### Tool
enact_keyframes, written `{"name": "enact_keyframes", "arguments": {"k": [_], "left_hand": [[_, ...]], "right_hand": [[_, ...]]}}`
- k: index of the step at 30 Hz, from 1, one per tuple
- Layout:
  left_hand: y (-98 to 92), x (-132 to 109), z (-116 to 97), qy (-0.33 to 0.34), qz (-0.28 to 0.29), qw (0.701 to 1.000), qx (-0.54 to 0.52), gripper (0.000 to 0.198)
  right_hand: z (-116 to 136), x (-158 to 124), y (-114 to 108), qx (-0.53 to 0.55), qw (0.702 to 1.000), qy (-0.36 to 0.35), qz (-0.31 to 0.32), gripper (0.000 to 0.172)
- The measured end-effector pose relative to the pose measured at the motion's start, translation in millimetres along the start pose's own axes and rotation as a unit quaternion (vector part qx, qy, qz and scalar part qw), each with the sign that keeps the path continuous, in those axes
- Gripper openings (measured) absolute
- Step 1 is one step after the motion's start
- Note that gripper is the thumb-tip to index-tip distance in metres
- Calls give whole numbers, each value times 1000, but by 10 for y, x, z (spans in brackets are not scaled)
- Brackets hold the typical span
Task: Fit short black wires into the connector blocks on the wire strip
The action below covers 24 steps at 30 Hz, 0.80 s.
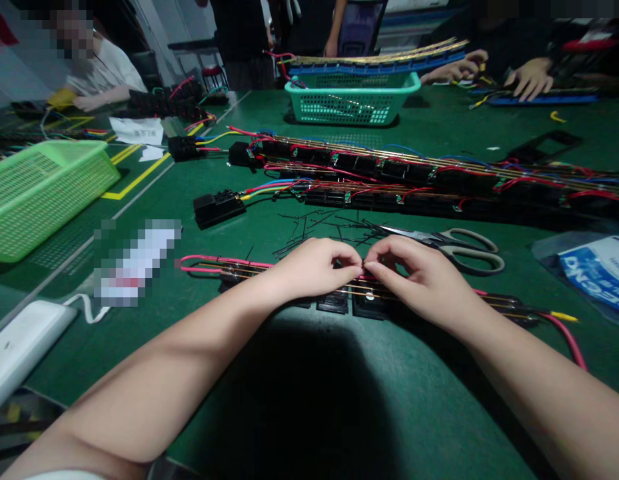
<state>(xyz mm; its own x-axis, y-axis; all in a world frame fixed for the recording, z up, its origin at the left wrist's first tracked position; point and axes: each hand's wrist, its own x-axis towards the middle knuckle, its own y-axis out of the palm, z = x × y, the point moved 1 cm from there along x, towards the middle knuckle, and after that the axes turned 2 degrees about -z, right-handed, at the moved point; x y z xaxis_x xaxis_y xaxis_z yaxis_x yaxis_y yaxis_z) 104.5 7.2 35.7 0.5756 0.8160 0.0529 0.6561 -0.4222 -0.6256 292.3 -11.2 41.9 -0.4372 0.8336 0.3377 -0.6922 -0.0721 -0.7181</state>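
Note:
My left hand (316, 267) and my right hand (419, 273) meet over a wired black strip assembly (332, 303) lying across the green table. Thumb and forefinger of each hand are pinched together, the fingertips almost touching. Between them shows a tiny dark bit that looks like part of a black cable tie (364, 264); most of it is hidden. Brass-coloured rods and a red wire (204, 259) run along the strip, looping at its left end. Just beyond my hands lie several loose black cable ties (309, 227) and a pair of scissors (472, 250).
Longer wired strips (414, 167) stretch across behind, with a black connector block (219, 208) at one end. A light green basket (49, 193) stands left, a teal basket (349, 107) at the back. A plastic bag (594, 273) lies right, a white power strip (29, 340) left. Co-workers sit opposite.

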Motion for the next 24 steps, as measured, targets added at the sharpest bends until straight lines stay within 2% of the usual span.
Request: {"name": "enact_keyframes", "arguments": {"k": [4,11,24], "left_hand": [[10,9,20,-1,-15,1000,-10,18],[50,27,101,-26,-21,996,-86,11],[32,35,63,-40,-12,995,-93,9]], "right_hand": [[-17,6,9,5,1000,-6,5,8],[17,5,-4,3,1000,-21,7,8],[30,13,16,-31,999,-36,2,10]]}}
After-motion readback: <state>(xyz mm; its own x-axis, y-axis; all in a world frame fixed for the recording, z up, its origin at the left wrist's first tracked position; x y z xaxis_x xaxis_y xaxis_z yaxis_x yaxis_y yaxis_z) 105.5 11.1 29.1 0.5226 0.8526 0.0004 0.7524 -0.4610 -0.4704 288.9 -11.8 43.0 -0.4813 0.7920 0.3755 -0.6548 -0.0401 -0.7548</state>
